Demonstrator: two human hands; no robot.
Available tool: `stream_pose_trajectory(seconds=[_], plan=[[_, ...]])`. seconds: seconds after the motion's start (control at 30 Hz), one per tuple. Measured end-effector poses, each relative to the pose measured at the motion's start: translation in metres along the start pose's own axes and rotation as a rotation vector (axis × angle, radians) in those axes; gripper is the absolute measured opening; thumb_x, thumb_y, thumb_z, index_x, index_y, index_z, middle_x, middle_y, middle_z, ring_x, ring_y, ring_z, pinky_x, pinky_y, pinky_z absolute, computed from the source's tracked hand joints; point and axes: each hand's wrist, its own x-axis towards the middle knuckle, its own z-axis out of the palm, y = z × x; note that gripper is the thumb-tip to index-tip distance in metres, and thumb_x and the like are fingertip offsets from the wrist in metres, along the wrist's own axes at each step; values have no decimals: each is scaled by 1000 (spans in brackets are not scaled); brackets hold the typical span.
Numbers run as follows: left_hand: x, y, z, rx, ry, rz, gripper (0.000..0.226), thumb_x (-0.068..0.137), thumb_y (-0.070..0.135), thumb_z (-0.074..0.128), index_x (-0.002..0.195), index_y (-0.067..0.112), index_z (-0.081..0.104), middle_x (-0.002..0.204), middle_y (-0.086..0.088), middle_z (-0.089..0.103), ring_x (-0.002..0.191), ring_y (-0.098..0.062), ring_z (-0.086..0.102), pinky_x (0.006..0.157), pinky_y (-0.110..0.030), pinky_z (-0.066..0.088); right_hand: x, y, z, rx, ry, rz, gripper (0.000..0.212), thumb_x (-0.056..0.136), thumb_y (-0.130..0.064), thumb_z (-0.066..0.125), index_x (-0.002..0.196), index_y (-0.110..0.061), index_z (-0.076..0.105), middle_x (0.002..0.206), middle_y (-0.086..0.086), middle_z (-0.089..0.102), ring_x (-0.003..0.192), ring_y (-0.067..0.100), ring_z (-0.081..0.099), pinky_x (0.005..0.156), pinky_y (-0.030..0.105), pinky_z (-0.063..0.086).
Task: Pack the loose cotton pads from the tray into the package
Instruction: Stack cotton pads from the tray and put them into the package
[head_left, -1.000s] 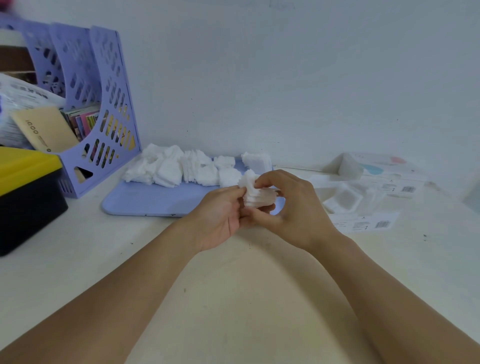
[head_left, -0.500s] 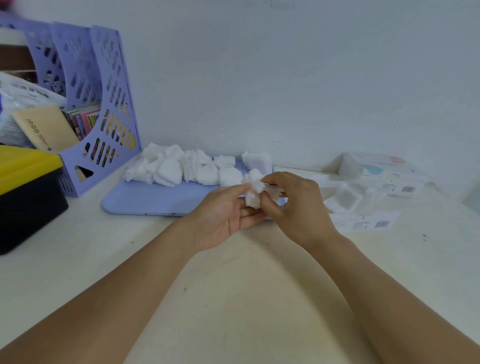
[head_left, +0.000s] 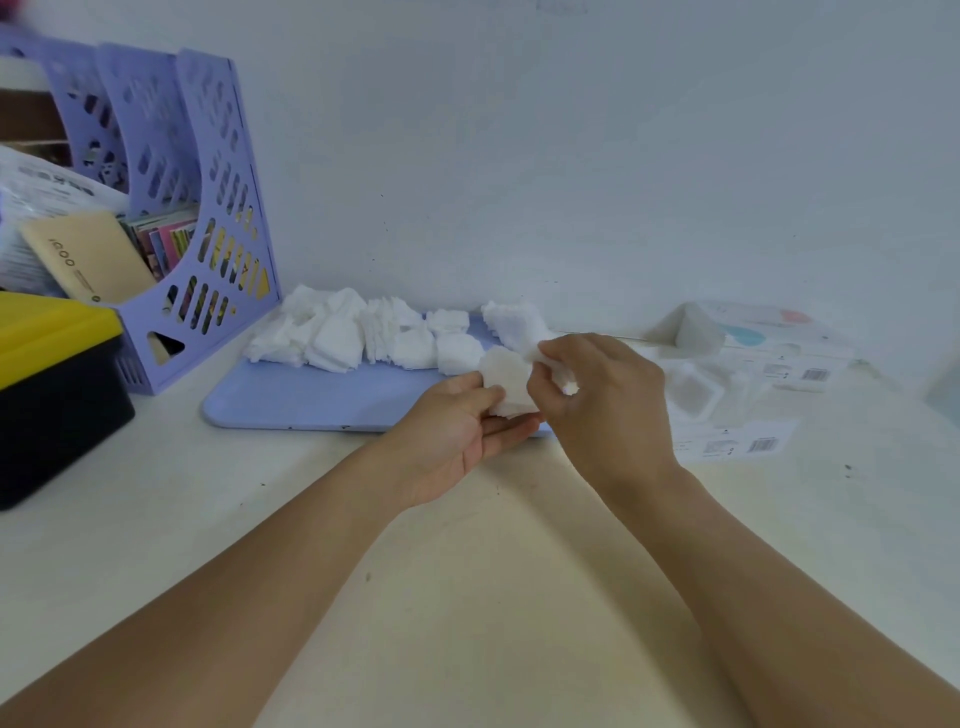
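left hand (head_left: 467, 431) grips pad stack (head_left: 506, 384) | right hand (head_left: 597, 395) pinches pads, I think | package (head_left: 693, 389) right, nearer right hand | tray (head_left: 311, 400) pads left

So the tray (head_left: 311, 400) sits on the bench (head_left: 467, 597) right up near the back wall, with the loose cotton pads (head_left: 363, 335) heaped along its far edge. Left of the tray there's a file rack (head_left: 208, 218) against the wall, and a lidded box (head_left: 57, 384) sits in front of that, closer to the near edge. Off to the right of the tray – the package (head_left: 691, 387) plus some flat cartons (head_left: 763, 338) behind it. Both hands meet over the tray's right end: left hand (head_left: 457, 431) just left of the right hand (head_left: 602, 395), a small stack of pads (head_left: 506, 384) between them.
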Motion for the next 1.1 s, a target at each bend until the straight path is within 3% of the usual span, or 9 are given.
stream_pose_trajectory(seconds=[0.2, 0.47, 0.53, 0.63, 0.8, 0.9, 0.97, 1.03, 1.1], plan=[[-5, 3, 5, 26, -62, 28, 31, 108, 6, 36, 129, 1, 58, 117, -13, 72, 107, -23, 71, 96, -34, 58, -2, 0, 5, -20, -164, -4, 12, 75, -16, 64, 70, -5, 65, 59, 4, 58, 52, 27, 52, 46, 36, 48], [-5, 5, 3, 26, -66, 27, 43, 112, 17, 27, 136, -6, 53, 110, -13, 72, 102, -20, 71, 102, -37, 54, -5, 2, 4, 190, -225, 24, 11, 78, -15, 65, 78, -7, 71, 71, 3, 64, 64, 24, 58, 56, 41, 51], [-3, 6, 1, -3, -43, 25, 44, 112, 19, 27, 138, -7, 50, 116, -18, 70, 104, -23, 71, 104, -40, 52, -5, 5, 5, 260, -248, 36, 9, 81, -16, 69, 80, -8, 73, 77, 2, 67, 71, 22, 60, 62, 40, 51], [-2, 8, -1, -54, -29, 19, 41, 112, 17, 28, 138, -5, 50, 132, -26, 63, 126, -33, 61, 103, -39, 53, -6, 12, 7, 400, -268, 54, 6, 82, -12, 79, 88, -12, 79, 90, -1, 72, 84, 15, 65, 75, 35, 52], [-5, 11, -4, -68, -37, -12, 37, 109, 11, 32, 135, -4, 53, 133, -24, 63, 127, -33, 61, 99, -39, 55, -4, 9, 5, 577, -322, 216, 13, 77, -25, 87, 87, -20, 80, 109, -5, 65, 105, 10, 63, 87, 18, 47], [-5, 11, -5, -21, -47, -50, 36, 108, 12, 35, 136, -2, 55, 133, -22, 64, 124, -35, 62, 97, -37, 57, -2, 11, 2, 527, -423, 219, 34, 66, -27, 93, 92, -27, 71, 133, -7, 55, 125, 11, 51, 93, 10, 40], [-4, 11, -4, 39, -50, -66, 37, 109, 14, 35, 137, 0, 55, 132, -21, 65, 114, -30, 67, 89, -34, 60, -1, 13, -1, 553, -490, 244, 40, 64, -24, 94, 93, -23, 67, 128, -11, 60, 120, 9, 56, 96, 26, 47], [-5, 11, -3, 71, -69, -81, 37, 109, 15, 35, 138, 2, 54, 131, -19, 66, 109, -25, 69, 92, -36, 59, 0, 13, -2, 601, -530, 308, 39, 66, -22, 93, 91, -21, 64, 105, -10, 68, 99, 14, 63, 84, 44, 54], [-7, 13, -4, 62, -109, -89, 38, 107, 14, 35, 138, 1, 54, 131, -21, 66, 103, -23, 70, 99, -40, 56, 0, 13, -2, 617, -522, 347, 37, 68, -24, 92, 90, -22, 62, 93, -4, 69, 88, 22, 64, 75, 49, 54]])
